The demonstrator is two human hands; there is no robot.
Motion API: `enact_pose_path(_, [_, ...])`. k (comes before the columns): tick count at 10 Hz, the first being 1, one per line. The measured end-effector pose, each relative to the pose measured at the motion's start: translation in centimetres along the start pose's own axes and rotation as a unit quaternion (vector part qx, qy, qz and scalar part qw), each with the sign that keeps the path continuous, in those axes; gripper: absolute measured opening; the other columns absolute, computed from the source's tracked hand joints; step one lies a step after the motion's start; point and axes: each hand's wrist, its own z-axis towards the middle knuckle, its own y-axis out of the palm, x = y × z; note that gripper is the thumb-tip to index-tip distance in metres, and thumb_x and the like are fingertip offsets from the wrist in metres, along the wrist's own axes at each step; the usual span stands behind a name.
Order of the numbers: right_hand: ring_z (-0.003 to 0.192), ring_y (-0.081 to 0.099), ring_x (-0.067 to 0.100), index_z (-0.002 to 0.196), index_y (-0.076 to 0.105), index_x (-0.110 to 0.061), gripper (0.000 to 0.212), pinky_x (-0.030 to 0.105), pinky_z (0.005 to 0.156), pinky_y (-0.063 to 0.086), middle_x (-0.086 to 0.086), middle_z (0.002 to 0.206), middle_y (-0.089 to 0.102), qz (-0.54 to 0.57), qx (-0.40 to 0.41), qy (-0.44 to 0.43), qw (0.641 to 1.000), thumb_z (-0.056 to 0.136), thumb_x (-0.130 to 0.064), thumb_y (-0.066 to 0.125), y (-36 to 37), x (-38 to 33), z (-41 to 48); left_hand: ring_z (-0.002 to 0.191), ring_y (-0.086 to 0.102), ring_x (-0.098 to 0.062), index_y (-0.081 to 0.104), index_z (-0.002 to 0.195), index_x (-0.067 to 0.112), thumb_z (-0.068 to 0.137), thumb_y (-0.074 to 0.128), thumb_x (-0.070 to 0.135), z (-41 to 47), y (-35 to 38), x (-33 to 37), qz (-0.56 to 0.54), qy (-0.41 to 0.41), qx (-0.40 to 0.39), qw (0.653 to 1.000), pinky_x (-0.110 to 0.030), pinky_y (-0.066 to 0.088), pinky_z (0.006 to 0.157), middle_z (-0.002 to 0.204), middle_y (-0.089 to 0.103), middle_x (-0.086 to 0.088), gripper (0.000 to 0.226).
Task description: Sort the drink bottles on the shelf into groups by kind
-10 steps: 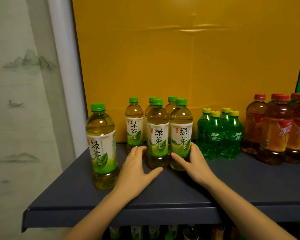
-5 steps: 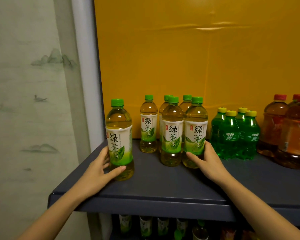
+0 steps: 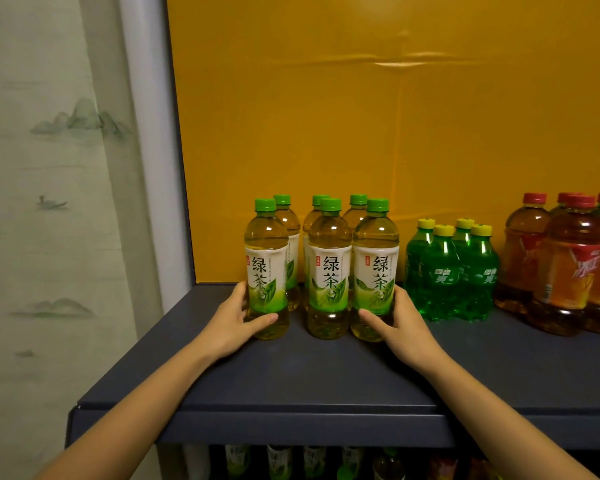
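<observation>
Six clear plastic green-tea bottles with green caps stand bunched on the dark grey shelf. The left hand cups the front-left bottle; the right hand cups the front-right. Likely next: squeeze the group tight, clear of the small green soda bottles.

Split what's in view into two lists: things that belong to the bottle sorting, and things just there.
Part of the job:
green tea bottles, six, grouped
small green soda bottles, four
red-capped tea bottles
shelf
left hand and right hand, on the outer front tea bottles

Just there:
yellow backing
painted curtain
lower-shelf bottles
</observation>
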Motion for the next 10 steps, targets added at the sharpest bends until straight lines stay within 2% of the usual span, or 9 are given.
enact_pose_path(2, [0.127, 0.043, 0.019, 0.135, 0.035, -0.02, 0.063, 0.045, 0.106, 0.039, 0.003, 0.137, 0.046, -0.004, 0.0, 0.004, 1.0, 0.081, -0.034, 0.065, 0.0, -0.1, 0.0, 0.118, 0.043, -0.005, 0.027, 0.137, 0.015, 0.079, 0.065, 0.002, 1.1, 0.7, -0.2, -0.002, -0.001, -0.012, 1.0, 0.0, 0.043, 0.078, 0.126, 0.044, 0.009, 0.071])
enact_pose_path(4, [0.128, 0.043, 0.018, 0.135, 0.034, -0.019, 0.065, 0.044, 0.107, 0.038, 0.003, 0.138, 0.046, -0.003, -0.001, 0.011, 1.0, 0.081, -0.034, 0.066, 0.0, -0.2, -0.1, 0.112, 0.046, -0.001, 0.029, 0.136, 0.013, 0.079, 0.066, 0.003, 1.9, 1.7, -0.4, -0.007, 0.006, -0.019, 1.0, 0.001, 0.043, 0.074, 0.125, 0.046, 0.008, 0.069])
enact_pose_path(7, [0.128, 0.042, 0.018, 0.137, 0.032, -0.019, 0.066, 0.042, 0.108, 0.037, 0.003, 0.139, 0.044, -0.001, -0.003, 0.014, 1.0, 0.081, -0.034, 0.065, 0.1, -0.1, -0.1, 0.119, 0.043, -0.001, 0.027, 0.139, 0.018, 0.08, 0.067, 0.012, 2.2, 2.0, -1.1, 0.015, 0.028, -0.02, 0.999, -0.003, 0.041, 0.084, 0.13, 0.044, 0.011, 0.071])
enact_pose_path(8, [0.129, 0.041, 0.018, 0.137, 0.031, -0.018, 0.067, 0.04, 0.108, 0.037, 0.003, 0.139, 0.044, 0.002, -0.007, 0.021, 1.0, 0.081, -0.033, 0.066, 0.0, -0.2, -0.1, 0.127, 0.041, -0.007, 0.027, 0.139, 0.022, 0.081, 0.067, 0.019, 2.0, 1.9, -1.2, 0.05, 0.027, -0.023, 0.998, -0.026, 0.039, 0.106, 0.135, 0.042, 0.01, 0.071])
enact_pose_path(9, [0.129, 0.042, 0.019, 0.137, 0.031, -0.016, 0.07, 0.041, 0.108, 0.037, 0.003, 0.139, 0.045, 0.018, -0.007, 0.024, 1.0, 0.079, -0.033, 0.067, 0.0, -0.2, -0.1, 0.131, 0.039, -0.013, 0.028, 0.139, 0.023, 0.08, 0.068, 0.024, 1.6, 1.8, -1.1, 0.09, 0.043, -0.003, 0.995, -0.04, 0.035, 0.111, 0.142, 0.041, 0.002, 0.071])
enact_pose_path(10, [0.135, 0.034, 0.02, 0.141, 0.025, -0.014, 0.085, 0.042, 0.111, 0.033, 0.004, 0.145, 0.039, 0.034, 0.009, 0.033, 0.999, 0.074, -0.036, 0.072, -0.4, -0.2, -0.2, 0.131, 0.035, -0.011, 0.025, 0.141, 0.02, 0.079, 0.068, 0.023, 0.9, 1.6, -0.1, 0.116, 0.059, 0.043, 0.991, -0.029, 0.031, 0.108, 0.145, 0.035, -0.002, 0.076])
